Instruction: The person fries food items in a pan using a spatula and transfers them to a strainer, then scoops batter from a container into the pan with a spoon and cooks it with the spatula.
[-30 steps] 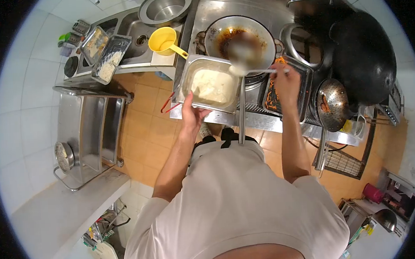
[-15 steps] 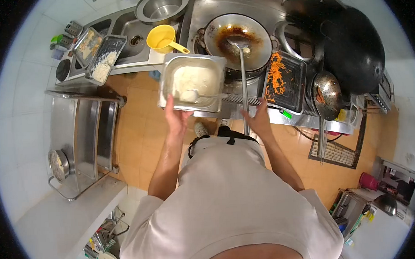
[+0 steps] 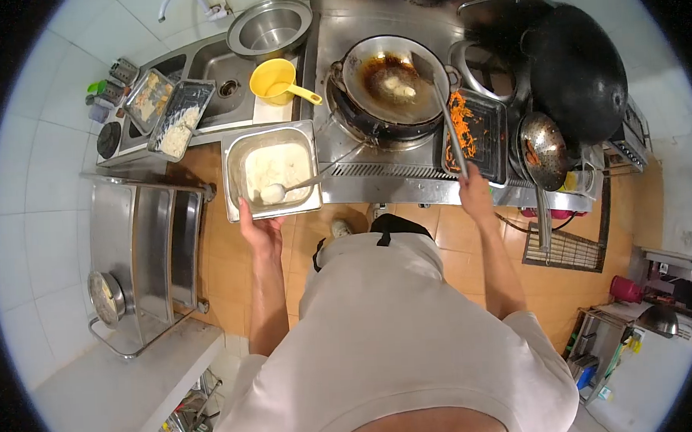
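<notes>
Firstly, stainless-steel stove counter point(image 3: 391, 189), bearing most of the cookware. Next, round two-handled metal wok point(image 3: 416, 109), grey-walled, set over a burner, apparently for heat; contains brown liquid, pooled at the low centre. Square stainless-steel container point(image 3: 228, 175), left of the wok; gripped at the near side by the left hand point(image 3: 260, 234), thumb uppermost, likely for a level hold; whether otherwise supported, cannot tell. Black rectangular tray point(image 3: 493, 128), close right of the wok, probably for easy reach. Long grey metal ladle point(image 3: 452, 130), clasped near the handle's end in the right hand point(image 3: 476, 195), seemingly for distance from heat; head inside the wok. Hands well apart. Slim metal-handled spoon point(image 3: 306, 182), leaning in the container's pale mixture point(image 3: 278, 165), handle over the rim, presumably for ready grasping. Pale soft lump point(image 3: 400, 88), in the wok's liquid. Lastly, thin orange shreds point(image 3: 459, 122), along the tray's left side.
</notes>
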Available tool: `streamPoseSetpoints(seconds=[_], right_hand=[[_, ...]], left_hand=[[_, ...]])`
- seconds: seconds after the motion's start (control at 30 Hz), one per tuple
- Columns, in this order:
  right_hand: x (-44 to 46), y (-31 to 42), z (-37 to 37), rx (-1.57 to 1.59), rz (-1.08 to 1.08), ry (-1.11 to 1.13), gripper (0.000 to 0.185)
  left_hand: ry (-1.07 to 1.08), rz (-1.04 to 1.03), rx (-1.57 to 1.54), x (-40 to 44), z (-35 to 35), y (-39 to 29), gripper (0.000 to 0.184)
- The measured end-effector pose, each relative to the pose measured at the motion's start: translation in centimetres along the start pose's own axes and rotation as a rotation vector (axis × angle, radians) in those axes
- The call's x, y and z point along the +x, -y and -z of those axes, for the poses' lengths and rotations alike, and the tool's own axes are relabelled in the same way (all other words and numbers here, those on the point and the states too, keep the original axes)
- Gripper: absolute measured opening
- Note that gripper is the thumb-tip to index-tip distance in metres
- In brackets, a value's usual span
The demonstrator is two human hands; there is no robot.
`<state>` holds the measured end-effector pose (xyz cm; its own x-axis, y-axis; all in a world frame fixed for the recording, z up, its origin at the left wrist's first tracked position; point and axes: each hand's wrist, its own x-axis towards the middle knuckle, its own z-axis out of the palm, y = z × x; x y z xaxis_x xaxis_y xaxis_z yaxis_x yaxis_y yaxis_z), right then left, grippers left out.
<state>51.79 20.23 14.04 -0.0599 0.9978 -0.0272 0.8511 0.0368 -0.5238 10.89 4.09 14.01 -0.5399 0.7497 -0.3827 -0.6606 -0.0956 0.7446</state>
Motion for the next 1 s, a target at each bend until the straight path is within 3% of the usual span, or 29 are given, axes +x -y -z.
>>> streamPoseSetpoints(seconds=[0.23, 0.47, 0.57, 0.87, 1.0], right_hand=[[1.3, -1.3, 7.9, -0.291, 0.09, 0.171, 0.034], [3.5, 0.9, 12.2, -0.022, -0.283, 0.448, 0.038], [4.8, -2.4, 11.1, -0.263, 0.019, 0.35, 0.039], [6.9, -3.0, 13.6, -0.105, -0.007, 0.419, 0.038], [7.5, -2.1, 13.7, -0.221, 0.068, 0.389, 0.037]], left_hand=[[-0.019, -0.04, -0.022, -0.4, 0.8, 0.9, 0.071], [-0.045, -0.097, -0.061, -1.3, -1.3, 1.2, 0.069], [-0.044, -0.118, -0.079, -1.9, -2.4, 1.6, 0.065], [-0.071, -0.154, -0.11, -4.1, -5.8, 3.2, 0.066], [-0.104, -0.161, -0.115, -5.0, -6.6, 3.9, 0.067]])
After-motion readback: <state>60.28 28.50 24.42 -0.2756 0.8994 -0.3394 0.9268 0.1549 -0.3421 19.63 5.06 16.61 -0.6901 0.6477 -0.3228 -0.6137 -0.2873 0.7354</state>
